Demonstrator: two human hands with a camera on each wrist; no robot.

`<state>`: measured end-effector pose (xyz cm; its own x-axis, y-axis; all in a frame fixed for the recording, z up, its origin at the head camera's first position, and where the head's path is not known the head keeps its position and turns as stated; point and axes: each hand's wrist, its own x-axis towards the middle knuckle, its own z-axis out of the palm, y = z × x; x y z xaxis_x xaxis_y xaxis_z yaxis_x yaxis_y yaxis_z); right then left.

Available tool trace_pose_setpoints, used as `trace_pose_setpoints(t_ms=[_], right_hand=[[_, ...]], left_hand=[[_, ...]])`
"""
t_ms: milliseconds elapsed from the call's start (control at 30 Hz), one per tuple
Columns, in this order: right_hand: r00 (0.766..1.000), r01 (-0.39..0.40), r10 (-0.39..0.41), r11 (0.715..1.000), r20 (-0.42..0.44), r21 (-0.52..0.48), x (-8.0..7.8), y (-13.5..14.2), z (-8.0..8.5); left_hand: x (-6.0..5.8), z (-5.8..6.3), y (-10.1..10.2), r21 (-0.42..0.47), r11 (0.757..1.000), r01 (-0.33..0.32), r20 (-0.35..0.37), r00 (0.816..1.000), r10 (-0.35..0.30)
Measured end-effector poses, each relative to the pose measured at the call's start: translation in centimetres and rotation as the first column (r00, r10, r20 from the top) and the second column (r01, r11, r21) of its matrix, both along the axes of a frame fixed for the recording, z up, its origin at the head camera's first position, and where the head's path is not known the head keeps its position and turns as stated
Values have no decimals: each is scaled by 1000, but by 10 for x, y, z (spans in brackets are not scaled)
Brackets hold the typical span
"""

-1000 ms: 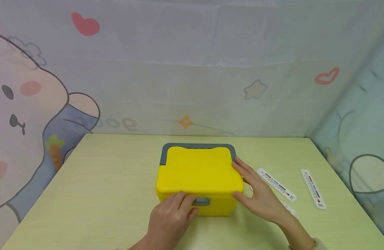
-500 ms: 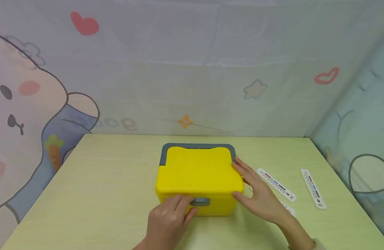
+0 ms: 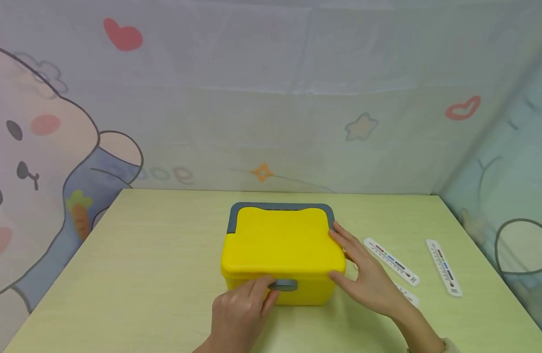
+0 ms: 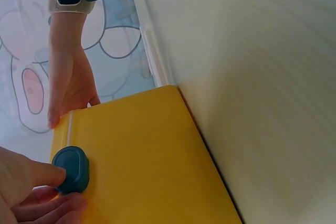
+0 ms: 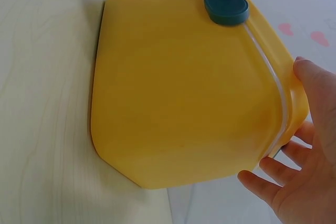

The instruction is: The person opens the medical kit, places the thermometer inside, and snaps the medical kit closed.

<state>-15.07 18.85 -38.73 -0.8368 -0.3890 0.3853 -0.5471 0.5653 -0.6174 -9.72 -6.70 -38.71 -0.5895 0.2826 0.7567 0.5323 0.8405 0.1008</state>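
Observation:
A yellow storage box [image 3: 282,240] with its lid down stands on the table, its grey carry handle [image 3: 280,206] folded flat along the back. My left hand [image 3: 239,314] is at the box's front, where the thumb and fingers pinch the left end of the grey-green latch [image 4: 73,169]. The latch [image 5: 228,9] sits just below the lid seam. At the right front corner, my right hand [image 3: 368,282] steadies the box with spread, mostly straight fingers. Its thumb [image 5: 315,77] touches the lid's front edge and its fingers lie along the right side.
Right of the box lie two white thermometer strips [image 3: 392,261], [image 3: 444,267]. A third white strip [image 3: 406,294] is partly hidden behind the right forearm. A printed cloth [image 3: 209,98] hangs behind the pale wooden table [image 3: 165,255].
My left fingers have slipped slightly down from the lid's edge and bunched at the latch's left end, showing more of it. The right hand and box stay in place.

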Motion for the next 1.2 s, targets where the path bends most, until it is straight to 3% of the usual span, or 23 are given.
trace_pose_setpoints(t_ms=[267,733,1200], right_hand=[[1000,16,-16,1000,3,-3,1,-2,0],[999,36,-36,999,21,-4,3,-3,0],[999,38,-38,999,30,7,4,-3,0]], left_hand=[[1,-2,1,90,996,14,60,998,-20],[-1,-5,5,208,978,-27,112,994,3],[-1,-1,7,183,980,-82,215,976,41]])
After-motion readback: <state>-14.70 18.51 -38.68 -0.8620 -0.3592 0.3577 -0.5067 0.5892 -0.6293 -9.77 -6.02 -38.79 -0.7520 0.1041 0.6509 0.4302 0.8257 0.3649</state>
